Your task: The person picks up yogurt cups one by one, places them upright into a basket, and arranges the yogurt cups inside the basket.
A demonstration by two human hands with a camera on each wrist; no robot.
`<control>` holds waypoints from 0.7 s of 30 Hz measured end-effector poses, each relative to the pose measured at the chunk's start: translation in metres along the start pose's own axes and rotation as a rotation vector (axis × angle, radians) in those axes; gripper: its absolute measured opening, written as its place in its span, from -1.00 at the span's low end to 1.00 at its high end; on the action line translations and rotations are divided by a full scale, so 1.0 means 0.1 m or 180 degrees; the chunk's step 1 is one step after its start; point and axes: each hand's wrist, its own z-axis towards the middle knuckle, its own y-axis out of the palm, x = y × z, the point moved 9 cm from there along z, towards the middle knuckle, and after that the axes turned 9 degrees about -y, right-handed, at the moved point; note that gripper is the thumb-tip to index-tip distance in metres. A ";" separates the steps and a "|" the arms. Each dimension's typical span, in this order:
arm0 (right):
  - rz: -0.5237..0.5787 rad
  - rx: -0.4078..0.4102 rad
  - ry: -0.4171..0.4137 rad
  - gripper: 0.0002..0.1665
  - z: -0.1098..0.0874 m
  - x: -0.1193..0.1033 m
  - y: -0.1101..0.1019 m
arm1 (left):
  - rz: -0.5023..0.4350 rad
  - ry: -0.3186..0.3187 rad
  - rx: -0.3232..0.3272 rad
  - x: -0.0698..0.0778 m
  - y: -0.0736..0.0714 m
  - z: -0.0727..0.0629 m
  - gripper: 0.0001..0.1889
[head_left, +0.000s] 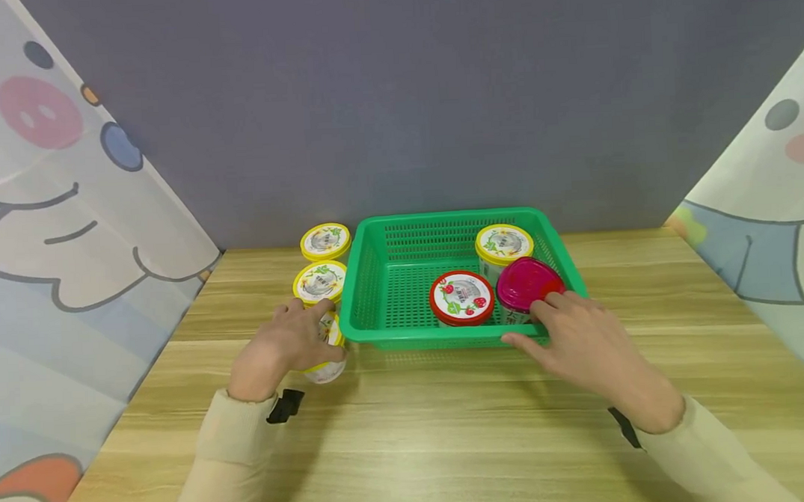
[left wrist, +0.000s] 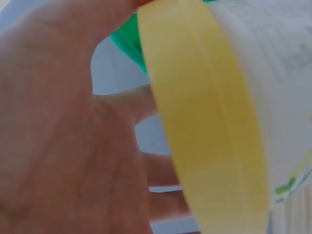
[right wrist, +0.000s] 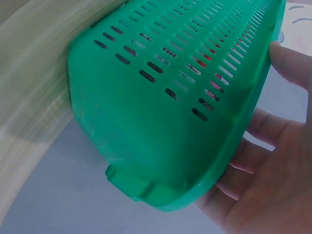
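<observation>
Wood-grain table (head_left: 417, 445), grey wall (head_left: 402, 109) behind. My left hand (head_left: 288, 344) is curled round the nearest yellow-lidded tub (head_left: 326, 372), just left of the green basket (head_left: 406, 334). My right hand (head_left: 581, 337) straddles the basket's front rim by the magenta-lidded tub (head_left: 526, 278); can't tell if it pinches anything. Risk, I think: gripping high at the smooth lid could pop it; pressing the rim could tip the basket. Tub round, white-bodied; basket slotted, glossy plastic.
</observation>
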 end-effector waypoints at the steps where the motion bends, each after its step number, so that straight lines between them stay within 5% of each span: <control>1: -0.0003 -0.0005 0.0006 -0.46 0.00 0.00 0.00 | 0.0025 0.0010 0.0008 0.00 0.00 0.01 -0.14; 21: -0.0001 -0.0003 -0.0013 -0.46 0.01 -0.01 0.00 | -0.0027 0.0304 0.0211 -0.04 -0.10 -0.07 -0.27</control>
